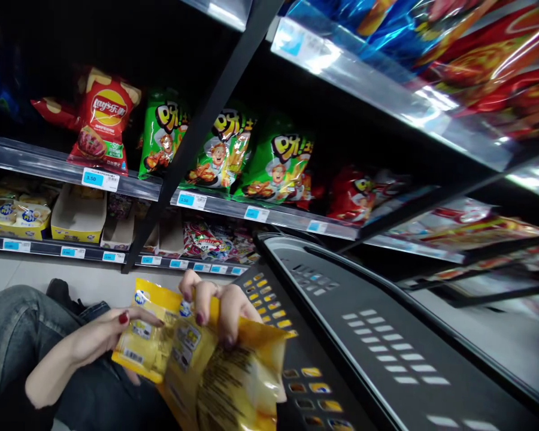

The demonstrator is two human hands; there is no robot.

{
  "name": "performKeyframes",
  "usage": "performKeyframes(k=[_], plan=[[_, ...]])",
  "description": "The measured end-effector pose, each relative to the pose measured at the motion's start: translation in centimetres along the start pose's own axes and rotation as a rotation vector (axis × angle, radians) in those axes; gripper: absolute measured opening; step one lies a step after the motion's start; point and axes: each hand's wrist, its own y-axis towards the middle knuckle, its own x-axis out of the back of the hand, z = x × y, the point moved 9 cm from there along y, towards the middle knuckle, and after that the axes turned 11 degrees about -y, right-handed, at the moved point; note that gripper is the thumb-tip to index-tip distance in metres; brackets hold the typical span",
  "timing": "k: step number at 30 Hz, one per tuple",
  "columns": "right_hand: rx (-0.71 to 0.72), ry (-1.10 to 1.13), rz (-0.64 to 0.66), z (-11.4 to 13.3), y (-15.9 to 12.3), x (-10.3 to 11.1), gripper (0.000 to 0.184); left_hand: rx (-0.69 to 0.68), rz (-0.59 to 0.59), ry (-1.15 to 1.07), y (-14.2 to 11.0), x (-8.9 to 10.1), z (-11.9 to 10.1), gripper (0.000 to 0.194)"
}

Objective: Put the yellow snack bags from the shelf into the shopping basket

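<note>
My left hand [96, 335] pinches a small yellow snack packet [146, 347] with a barcode on its back. From above, the fingers of my right hand [227, 305] curl over the top edge of a larger-looking yellow snack packet [233, 383], its printed back turned toward me. The two packets overlap, and I cannot tell whether they are joined. Both are held in front of my bent knees. Just right of my right hand stands a dark grey shopping basket [305, 299] with slotted walls; bits of yellow packaging show through its slots.
Green chip bags [276, 161] and a red Lay's bag [103, 120] stand on the middle shelf. Below are yellow cartons [76, 221] and small candy packs [206, 239]. A dark metal post [202, 126] slants between the shelves. More bags [476, 66] lie at upper right.
</note>
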Motion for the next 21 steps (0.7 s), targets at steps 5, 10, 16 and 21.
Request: performKeyframes(k=[5,10,16,21], plan=[[0.089,0.705,-0.021,0.1,1.1,-1.0,0.058,-0.003,-0.047,0.11,0.7,-0.3,1.0,0.045],[0.055,0.799,-0.007,-0.2,1.5,-1.3,0.045,-0.071,-0.137,0.274,1.1,-0.6,-0.2,0.035],[0.068,0.552,0.049,-0.3,1.5,-0.5,0.027,-0.041,-0.201,0.178,1.1,0.6,0.0,0.032],[0.081,-0.164,0.12,4.8,-1.2,0.0,0.012,0.195,-0.251,-0.023,0.2,2.4,3.3,0.037]])
